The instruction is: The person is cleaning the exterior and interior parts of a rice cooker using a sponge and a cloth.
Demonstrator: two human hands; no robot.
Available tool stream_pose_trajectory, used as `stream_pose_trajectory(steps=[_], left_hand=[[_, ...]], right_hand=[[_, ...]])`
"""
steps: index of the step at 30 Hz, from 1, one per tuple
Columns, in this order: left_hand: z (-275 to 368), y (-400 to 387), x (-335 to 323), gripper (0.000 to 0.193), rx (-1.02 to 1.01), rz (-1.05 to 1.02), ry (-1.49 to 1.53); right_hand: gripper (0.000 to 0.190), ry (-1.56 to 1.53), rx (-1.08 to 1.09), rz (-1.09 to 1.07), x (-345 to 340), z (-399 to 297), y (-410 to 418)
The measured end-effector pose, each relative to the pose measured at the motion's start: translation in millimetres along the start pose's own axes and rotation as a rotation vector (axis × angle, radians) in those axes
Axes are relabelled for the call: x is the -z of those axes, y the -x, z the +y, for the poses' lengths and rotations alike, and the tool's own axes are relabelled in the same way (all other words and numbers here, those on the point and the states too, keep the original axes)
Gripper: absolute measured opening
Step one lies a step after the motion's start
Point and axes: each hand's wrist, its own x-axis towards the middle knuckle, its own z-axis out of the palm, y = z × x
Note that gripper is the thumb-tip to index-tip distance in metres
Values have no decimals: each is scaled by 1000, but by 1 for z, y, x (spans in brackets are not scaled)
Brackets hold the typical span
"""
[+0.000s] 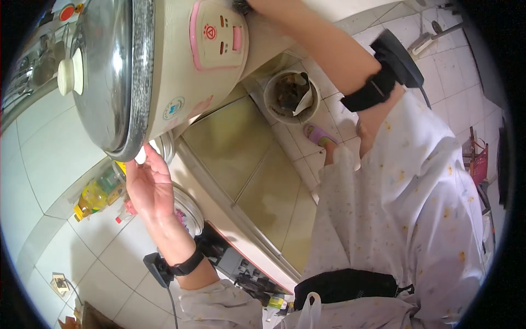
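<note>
A cream rice cooker (176,61) with a pink-edged control panel (218,37) fills the upper left. Its glass lid (102,78) has a pale knob (70,71) and a dark, worn rim. At the near end of the lid, my left hand (152,185) is palm up, with thumb and fingers around a small white side handle (141,156) of the cooker. My right hand (267,5) is partly cut off by the top edge, beside the control panel. It holds a dark, wiry scourer (241,6) against the cooker's front; most of its fingers are hidden.
Yellow-capped bottle (91,200) and stacked plates (189,209) stand behind my left hand and wrist. A gas hob (242,263) is partly visible lower down. Below the counter are cabinet doors (263,164) and a waste bin (292,96) on the tiled floor, near a purple slipper (318,135).
</note>
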Motion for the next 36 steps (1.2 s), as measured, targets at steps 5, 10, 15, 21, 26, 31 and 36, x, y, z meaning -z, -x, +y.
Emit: stream_pose_trajectory(steps=[5, 10, 15, 21, 26, 31, 36], left_hand=[[-3, -3, -7, 30, -62, 92, -166], [-11, 8, -19, 27, -36, 23, -203], [-27, 24, -17, 26, -26, -115, -267], [-31, 17, -25, 26, -48, -107, -113], [-14, 6, -52, 37, 187, -231, 264], [12, -2, -66, 35, 295, -331, 371], [10, -2, -86, 33, 372, -309, 381]], right_hand=[[41, 30, -101, 111, 32, -20, 46], [45, -95, -388, -1, 35, -61, 96], [44, 80, -75, 173, 1, -44, 100], [42, 264, 32, 102, -21, -14, 58], [42, 95, -41, 153, -1, -6, 56], [37, -112, -301, 129, 17, -30, 98], [39, 50, -219, 74, 3, -34, 106]])
